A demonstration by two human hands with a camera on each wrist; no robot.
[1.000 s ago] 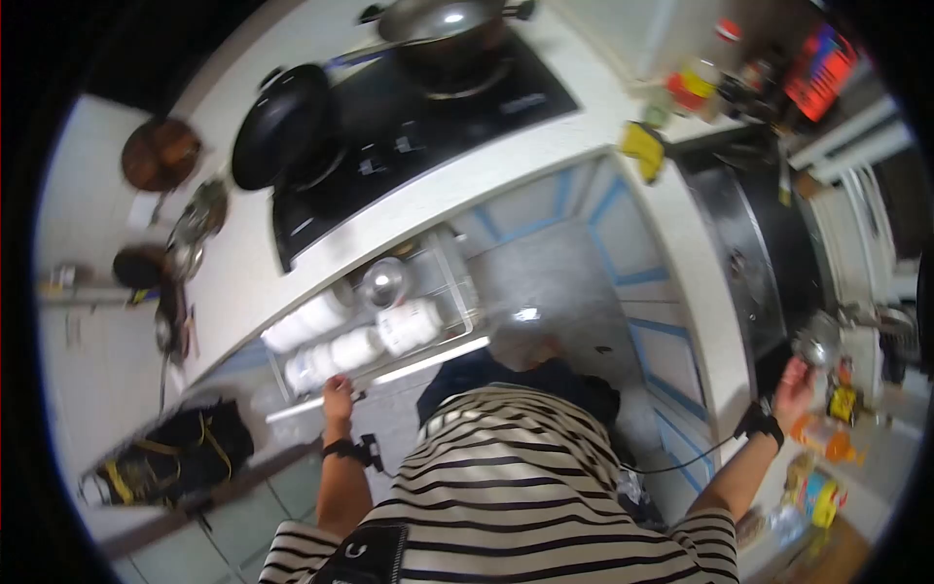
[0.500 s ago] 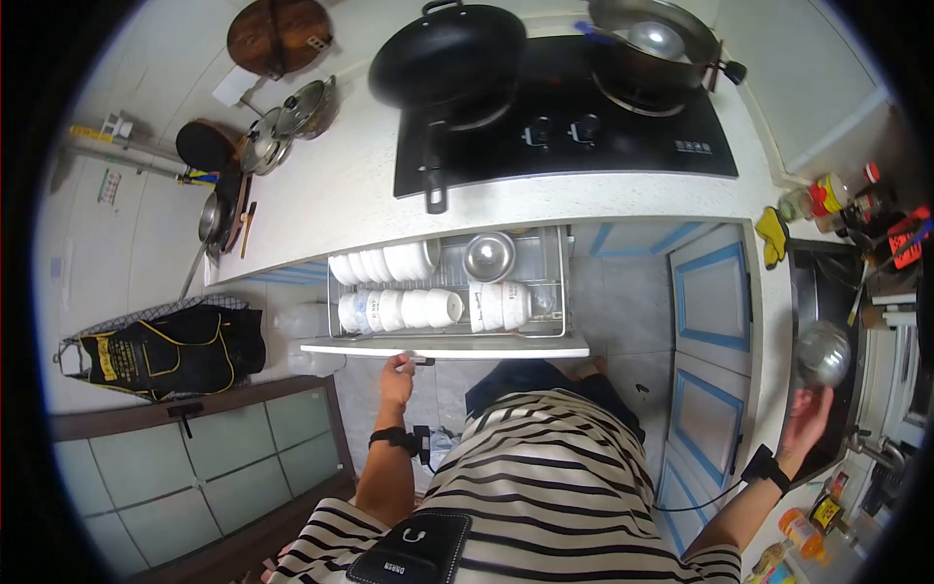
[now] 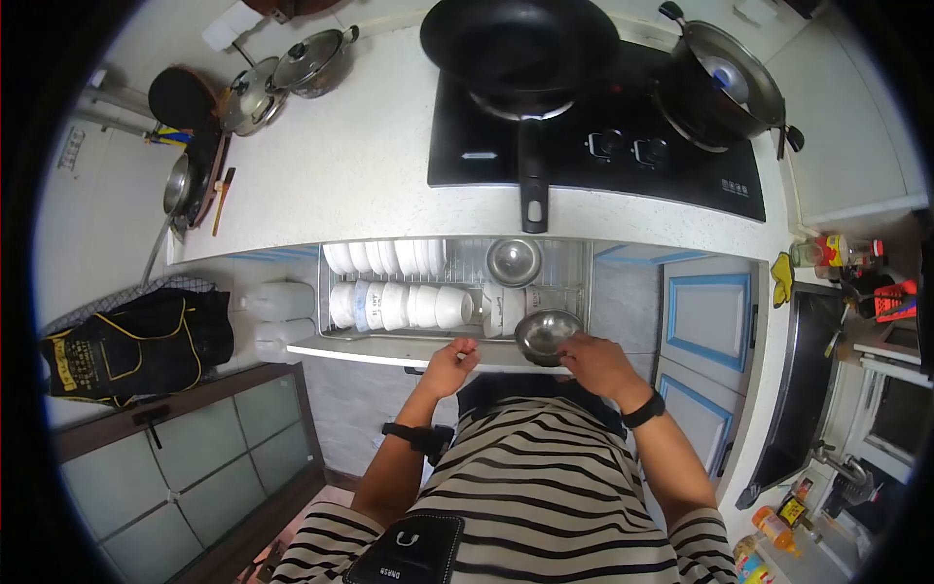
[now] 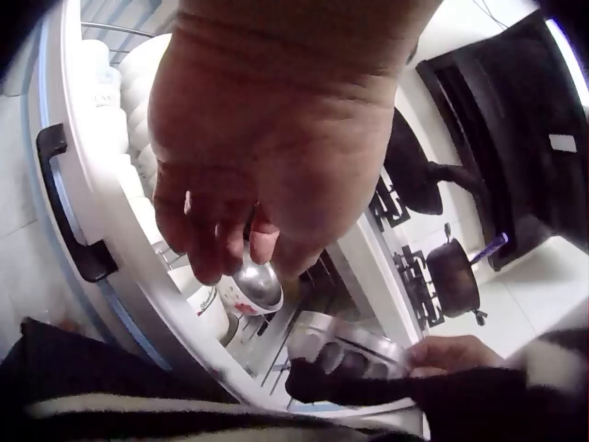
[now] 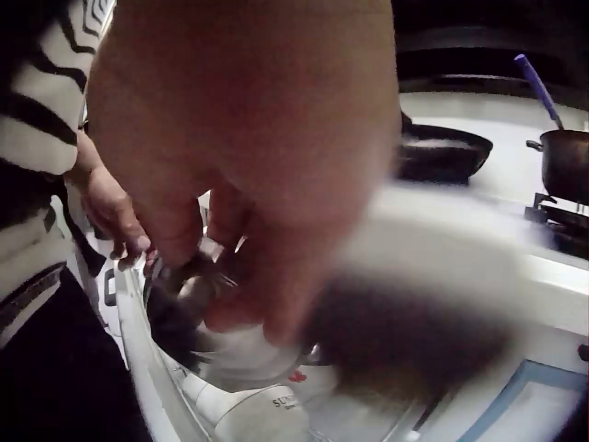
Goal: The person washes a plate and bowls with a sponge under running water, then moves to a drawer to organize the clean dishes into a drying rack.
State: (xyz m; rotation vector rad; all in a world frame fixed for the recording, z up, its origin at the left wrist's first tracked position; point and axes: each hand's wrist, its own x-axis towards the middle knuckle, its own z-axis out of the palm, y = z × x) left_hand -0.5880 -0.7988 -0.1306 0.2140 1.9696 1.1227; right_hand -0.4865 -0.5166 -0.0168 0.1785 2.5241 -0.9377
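My right hand (image 3: pixel 601 365) pinches the rim of a steel bowl (image 3: pixel 545 336) above the front right part of the pulled-out drawer (image 3: pixel 341 348). The same bowl (image 5: pixel 241 359) is partly covered by my fingers in the right wrist view. My left hand (image 3: pixel 451 368) hovers at the drawer's front edge, fingers loosely bent and holding nothing. Another steel bowl (image 3: pixel 514 261) sits in the wire rack behind the held one. White bowls (image 3: pixel 443 307) stand on edge in a row at the left, with white plates or bowls (image 3: pixel 384 256) behind them.
A black frying pan (image 3: pixel 520 58) and a steel pot (image 3: pixel 715 83) are on the hob (image 3: pixel 467 161) behind the drawer. Lidded pots (image 3: pixel 313 63) stand on the counter (image 3: pixel 341 165) at the left. The sink (image 3: pixel 800 380) lies at the far right.
My right hand has brought the steel bowl from the sink side at the right to over the drawer. My left hand has left the drawer handle and moved right. The view has swung toward the drawer.
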